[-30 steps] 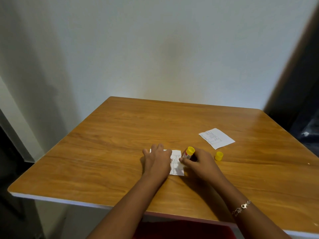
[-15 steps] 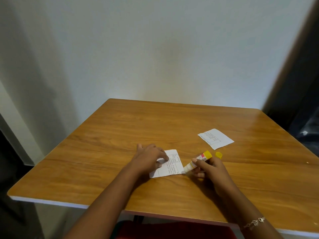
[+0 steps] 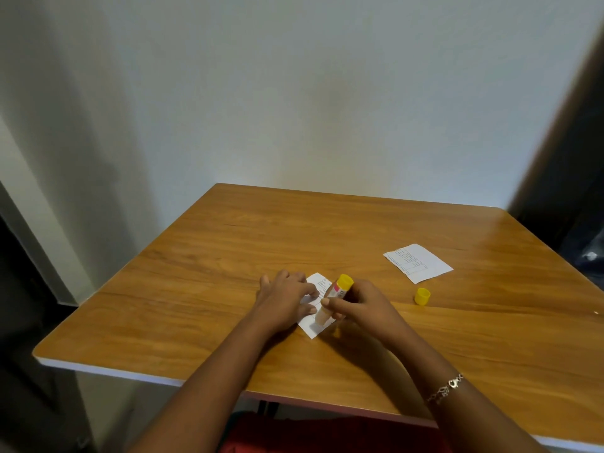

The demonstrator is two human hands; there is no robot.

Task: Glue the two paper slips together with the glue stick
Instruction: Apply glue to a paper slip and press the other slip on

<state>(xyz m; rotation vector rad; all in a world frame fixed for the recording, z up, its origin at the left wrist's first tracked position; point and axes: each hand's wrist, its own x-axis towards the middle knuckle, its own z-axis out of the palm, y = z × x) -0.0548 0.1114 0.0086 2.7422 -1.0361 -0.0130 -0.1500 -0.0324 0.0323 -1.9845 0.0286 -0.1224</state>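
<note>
One white printed paper slip (image 3: 314, 325) lies on the wooden table (image 3: 359, 230) near the front middle. My left hand (image 3: 284, 300) rests flat on its left part, fingers spread, pinning it down. My right hand (image 3: 359, 308) grips the glue stick (image 3: 335, 294), which has a yellow end pointing up and back and its tip down on the slip's right side. A second printed slip (image 3: 417, 263) lies apart at the right. The yellow cap (image 3: 422, 296) of the glue stick stands on the table between that slip and my right hand.
A pale wall rises right behind the table's far edge. The table's front edge has a white rim (image 3: 130, 374). Dark space drops off at the left and right of the table. Something red (image 3: 327, 436) shows under the front edge.
The glue stick has moved from the slip's right edge onto the slip and now stands more upright. My left hand has shifted slightly, still pressing the slip, which has turned a little.
</note>
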